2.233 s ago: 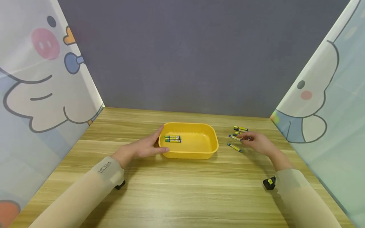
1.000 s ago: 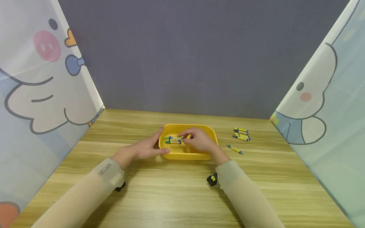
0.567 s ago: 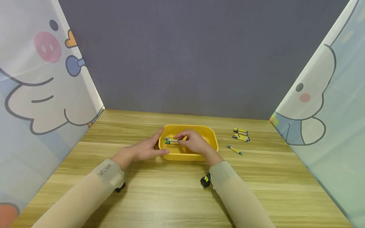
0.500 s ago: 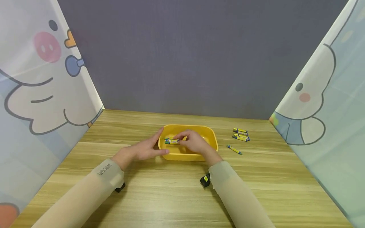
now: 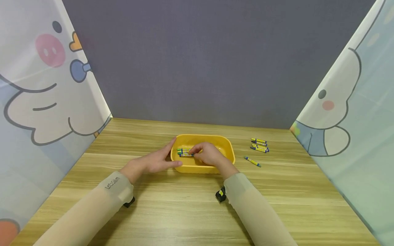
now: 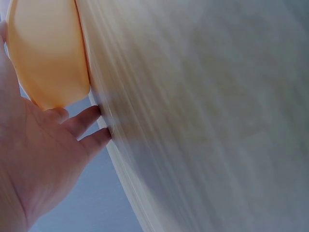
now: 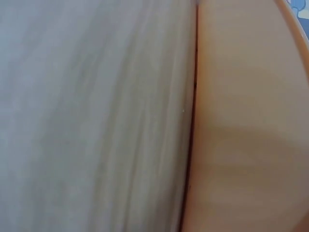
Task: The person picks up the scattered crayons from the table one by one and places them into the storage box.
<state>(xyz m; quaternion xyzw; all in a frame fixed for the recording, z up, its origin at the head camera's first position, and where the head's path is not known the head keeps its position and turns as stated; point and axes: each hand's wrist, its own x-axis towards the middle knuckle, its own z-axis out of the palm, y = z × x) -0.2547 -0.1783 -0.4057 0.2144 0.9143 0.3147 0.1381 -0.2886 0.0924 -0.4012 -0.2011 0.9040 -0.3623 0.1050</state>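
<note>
A yellow plastic basin point(image 5: 212, 169) stands on the wooden table. Inside it, at the left, small crayons point(image 5: 183, 149) with yellow-and-blue wrappers lie side by side. My right hand point(image 5: 209, 154) reaches over the front rim and pinches the right end of the nearest crayon point(image 5: 185, 155) in that row. At the basin's left end rests my left hand point(image 5: 158, 160), thumb along the front rim and fingers extended along the side. In the left wrist view, the fingers of the left hand point(image 6: 53, 140) touch the basin wall point(image 6: 50, 53). The right wrist view shows only table and basin wall point(image 7: 246, 116).
To the right of the basin lie several crayons in a loose group point(image 5: 259, 145), and a single crayon point(image 5: 252, 161) lies nearer. A grey panel point(image 5: 197, 61) closes the back of the table point(image 5: 172, 212). Cartoon-printed curtains point(image 5: 329, 102) hang at both sides.
My right hand has come left from the loose crayons into the basin, bringing a crayon. That crayon has shifted slightly toward the front beside the others. My left hand has stayed at the basin.
</note>
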